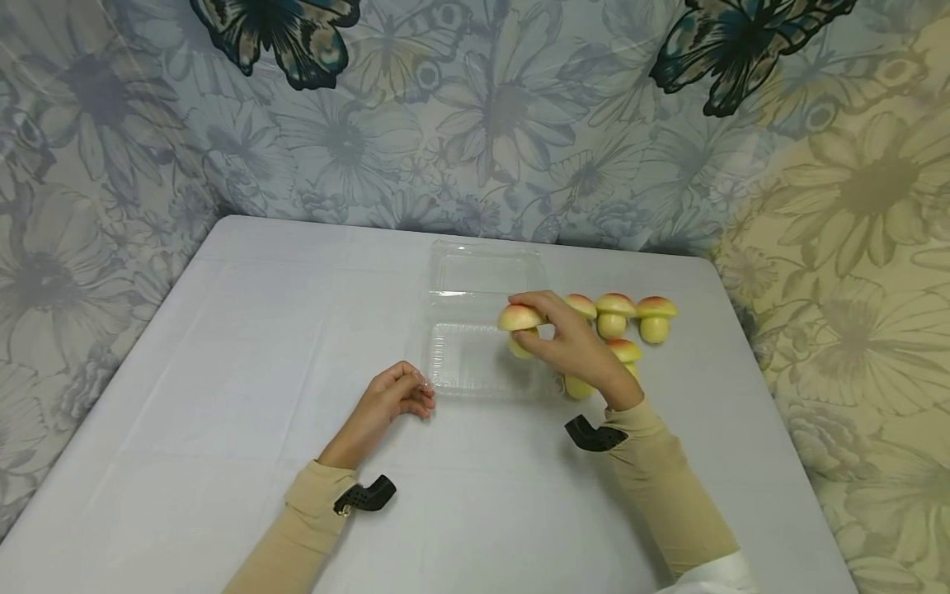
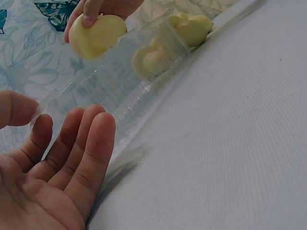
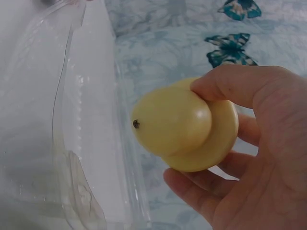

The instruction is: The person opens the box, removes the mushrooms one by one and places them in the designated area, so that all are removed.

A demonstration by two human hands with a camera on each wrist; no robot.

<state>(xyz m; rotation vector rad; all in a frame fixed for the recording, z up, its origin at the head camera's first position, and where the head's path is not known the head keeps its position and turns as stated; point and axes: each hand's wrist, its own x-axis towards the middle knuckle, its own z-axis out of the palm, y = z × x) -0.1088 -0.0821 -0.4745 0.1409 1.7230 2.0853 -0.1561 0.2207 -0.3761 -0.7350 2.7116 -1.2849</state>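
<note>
My right hand [image 1: 567, 342] grips a toy mushroom [image 1: 521, 318], with a red-tinged yellow cap and a pale yellow stem, above the right part of a clear plastic container [image 1: 467, 392]. In the right wrist view the mushroom [image 3: 172, 120] lies between thumb and fingers, its stem end showing a small dark spot. My left hand [image 1: 392, 396] is at the container's near left corner. The left wrist view shows its thumb and forefinger pinching the rim of the container [image 2: 103, 88], the other fingers loosely extended. The hinged lid [image 1: 486, 268] lies folded back, away from me.
Several more toy mushrooms [image 1: 655, 318] stand on the white-covered table [image 1: 245, 346] to the right of the container, some partly behind my right hand and wrist. A patterned wall covering [image 1: 505, 124] with butterflies rises behind the table's far edge.
</note>
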